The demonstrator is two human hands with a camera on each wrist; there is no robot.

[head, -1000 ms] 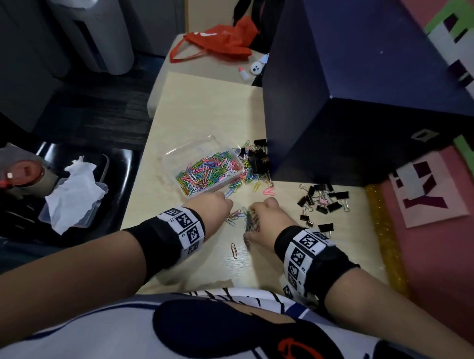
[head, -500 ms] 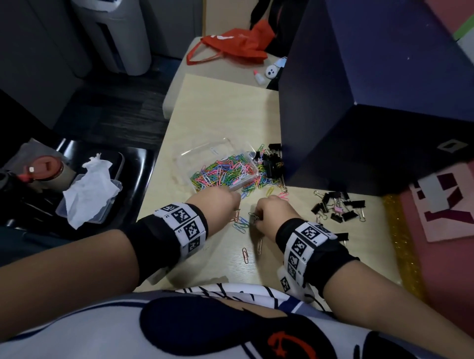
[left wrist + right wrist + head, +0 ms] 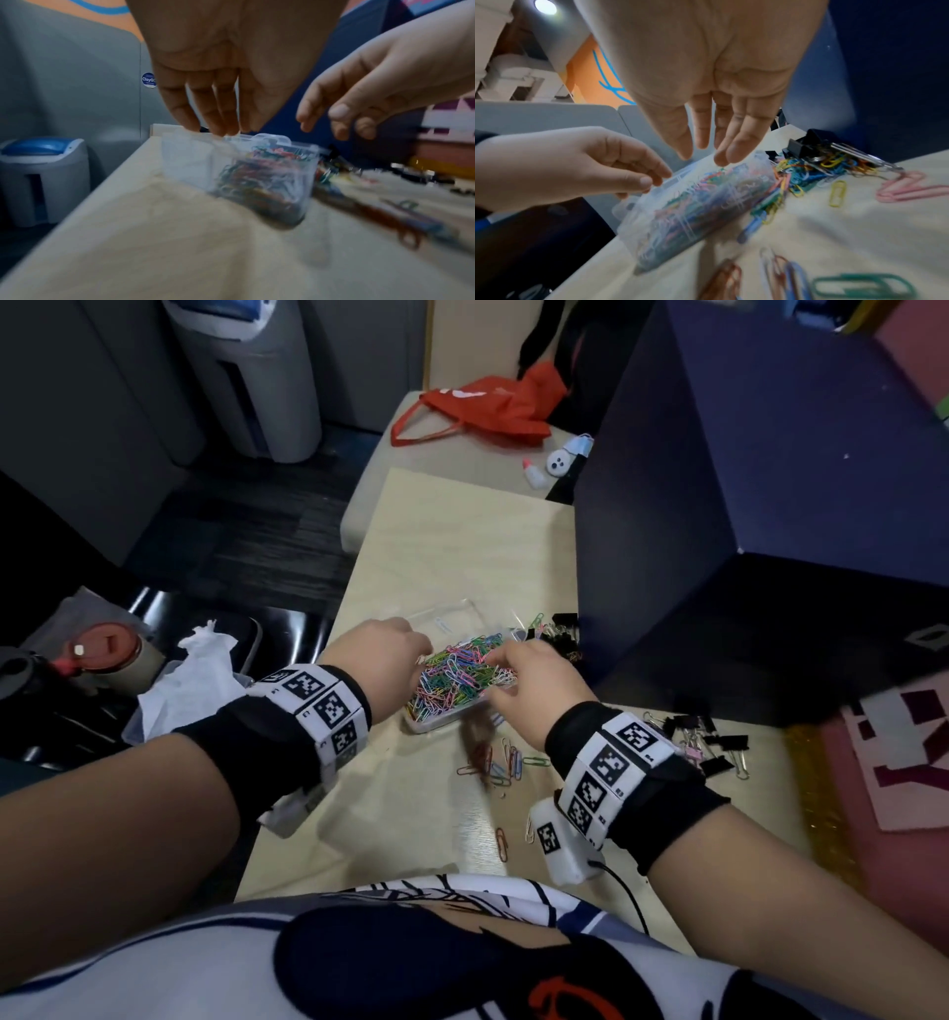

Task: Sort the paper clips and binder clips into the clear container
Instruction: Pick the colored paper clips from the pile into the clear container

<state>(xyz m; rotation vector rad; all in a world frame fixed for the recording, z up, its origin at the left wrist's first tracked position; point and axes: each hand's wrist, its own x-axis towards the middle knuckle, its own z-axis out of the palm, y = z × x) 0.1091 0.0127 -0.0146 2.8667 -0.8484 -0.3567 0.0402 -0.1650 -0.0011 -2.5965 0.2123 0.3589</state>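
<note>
both hands hang over the clear rectangular plastic container (image 3: pixel 452 711), which sits on the pale wooden tabletop (image 3: pixel 462 546) near its left edge and is heaped with multicoloured wire paper clips (image 3: pixel 457 677) in one half; the other half, farther away, looks bare through its clear walls. the left hand (image 3: pixel 377 654) is above the container's left side, its fingers (image 3: pixel 205 113) extended downward and loosely together with the tips just at the rim, holding nothing that can be seen. the right hand (image 3: pixel 531 685) is above the container's right side, fingers (image 3: pixel 731 140) straight and relaxed, pointing down at the clips, also holding nothing. more loose coloured paper clips (image 3: pixel 500 765) lie scattered on the table just in front of the container, between the two wrists, and another tangle of them (image 3: pixel 808 172) lies against the container's far right corner, mixed with black metal binder clips (image 3: pixel 562 631) beside the large dark blue box (image 3: pixel 770 505). a second group of black binder clips (image 3: pixel 714 742) lies well to the right, past the right wrist. on the low surface beyond the table rests a red cloth bag (image 3: pixel 493 413)
</note>
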